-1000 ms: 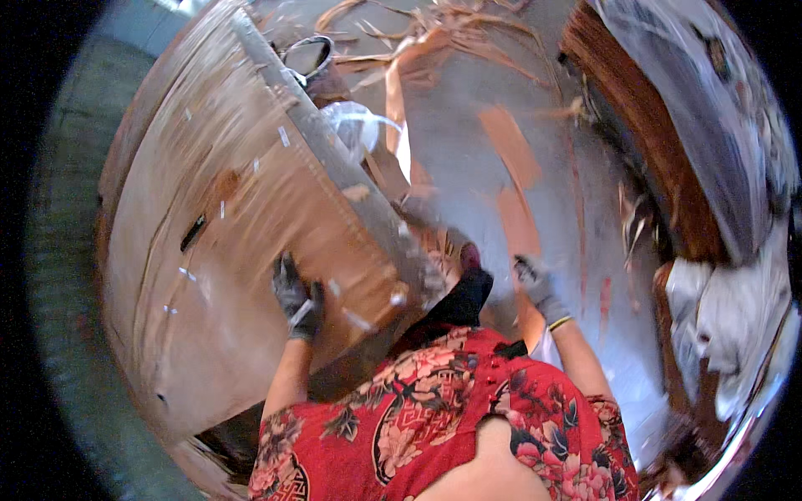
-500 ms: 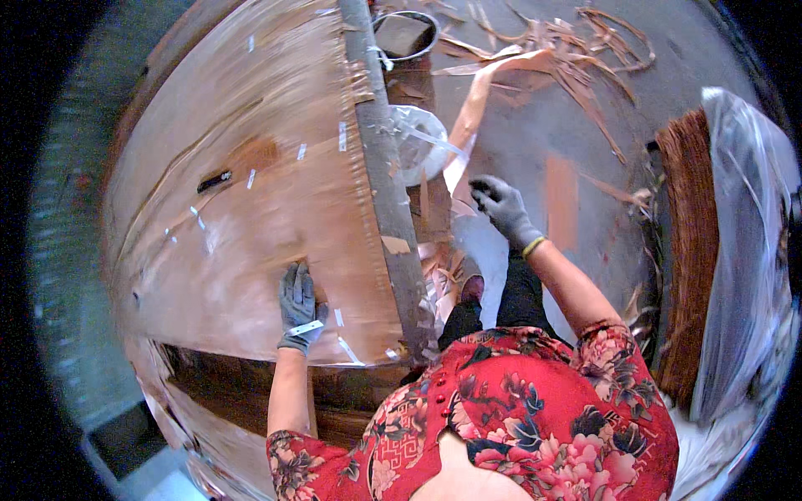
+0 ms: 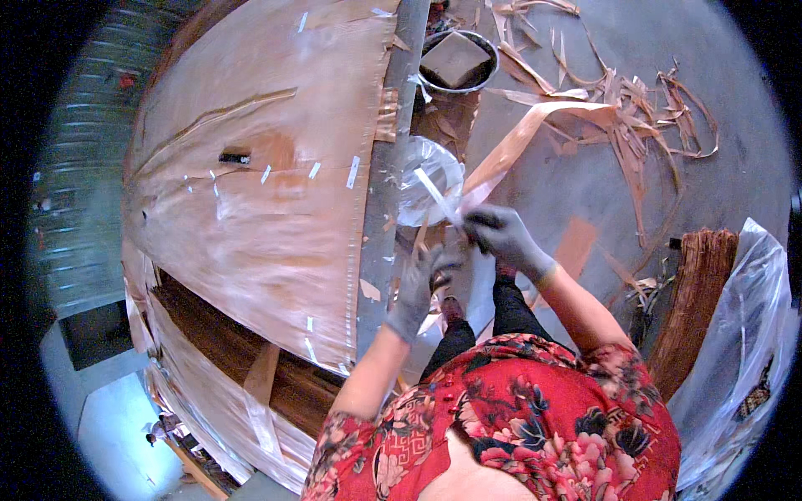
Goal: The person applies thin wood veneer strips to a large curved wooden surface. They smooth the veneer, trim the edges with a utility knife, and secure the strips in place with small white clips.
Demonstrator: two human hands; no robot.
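My right hand point(image 3: 504, 236) bends its fingers at the near end of a white strip point(image 3: 437, 197); whether they grip it, I can't tell. My left hand point(image 3: 422, 288), closer to me, is half curled, its hold unclear. Beyond my right fingertips, a hard tug could tip the plastic-lined bucket point(image 3: 452, 160) or split the long veneer band point(image 3: 511, 152).

The left arm point(image 3: 368, 377) and right arm point(image 3: 586, 311) stretch out in front, the left hand point(image 3: 419, 288) a bit nearer, the right hand point(image 3: 508, 240) a bit farther, both with bent fingers point(image 3: 483, 219)
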